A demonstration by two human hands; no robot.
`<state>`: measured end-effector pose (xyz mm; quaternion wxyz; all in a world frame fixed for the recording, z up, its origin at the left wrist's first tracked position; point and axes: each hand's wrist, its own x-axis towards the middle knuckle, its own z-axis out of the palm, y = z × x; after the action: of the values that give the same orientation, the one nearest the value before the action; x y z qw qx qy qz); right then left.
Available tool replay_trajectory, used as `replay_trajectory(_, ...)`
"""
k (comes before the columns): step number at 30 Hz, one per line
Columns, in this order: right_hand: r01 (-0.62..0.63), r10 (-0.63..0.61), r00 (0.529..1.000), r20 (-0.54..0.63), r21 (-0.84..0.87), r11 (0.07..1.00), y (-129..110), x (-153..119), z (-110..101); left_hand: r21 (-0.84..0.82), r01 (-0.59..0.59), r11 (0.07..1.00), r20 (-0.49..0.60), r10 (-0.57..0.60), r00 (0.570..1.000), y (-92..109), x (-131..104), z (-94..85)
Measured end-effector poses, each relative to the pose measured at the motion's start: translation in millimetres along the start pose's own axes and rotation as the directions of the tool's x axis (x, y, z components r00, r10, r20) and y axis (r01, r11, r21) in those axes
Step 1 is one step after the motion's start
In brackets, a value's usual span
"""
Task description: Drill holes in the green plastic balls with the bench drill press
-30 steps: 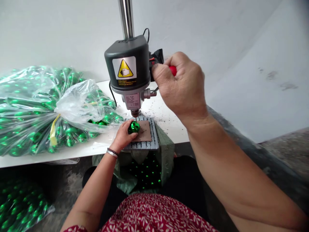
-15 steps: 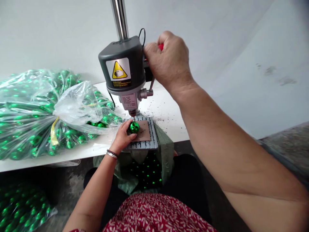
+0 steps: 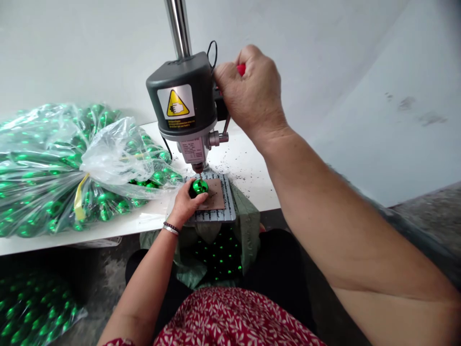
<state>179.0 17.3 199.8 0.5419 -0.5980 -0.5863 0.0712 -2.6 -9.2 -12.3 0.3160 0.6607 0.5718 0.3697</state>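
A shiny green ball (image 3: 200, 187) rests between the thumb and fingers of my left hand (image 3: 186, 202), over a brown board (image 3: 215, 196) on the metal base of a small drill press (image 3: 182, 98). Right above the ball is the thin drill bit (image 3: 200, 176); whether its tip touches the ball I cannot tell. My right hand (image 3: 252, 91) is raised beside the motor housing, closed around the red-ended feed lever (image 3: 241, 69). Most of the lever's grip is hidden by the fingers.
A tied clear plastic bag (image 3: 54, 168) full of green balls lies on the white table (image 3: 126, 226) at left. Below the table edge hangs a green sack (image 3: 248, 235) with balls inside. Another bag of balls (image 3: 32, 312) sits at lower left. Dark shavings dot the tabletop.
My left hand and the green ball have shifted very slightly upward, closer beneath the drill bit. My right hand remains on the lever, nearly unmoved.
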Motion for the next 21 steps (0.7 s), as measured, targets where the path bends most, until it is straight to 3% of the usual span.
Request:
replay_trajectory(9, 0.008, -0.008, 1.0, -0.013, 0.019, 1.0, 1, -1, 2, -0.108, 0.157, 0.982, -0.004, -0.158, 0.987, -10, 12, -11.5)
replay_trajectory(17, 0.003, -0.003, 1.0, -0.005, 0.019, 1.0, -1, 0, 2, -0.13, 0.046, 0.99, 0.031, -0.042, 0.999, -16, 9, -2.2)
replay_trajectory(21, 0.001, 0.0, 1.0, -0.018, 0.036, 0.999, -2, -2, 2, -0.011, -0.03, 0.999, 0.049, 0.031, 0.998, -11, 4, 0.9)
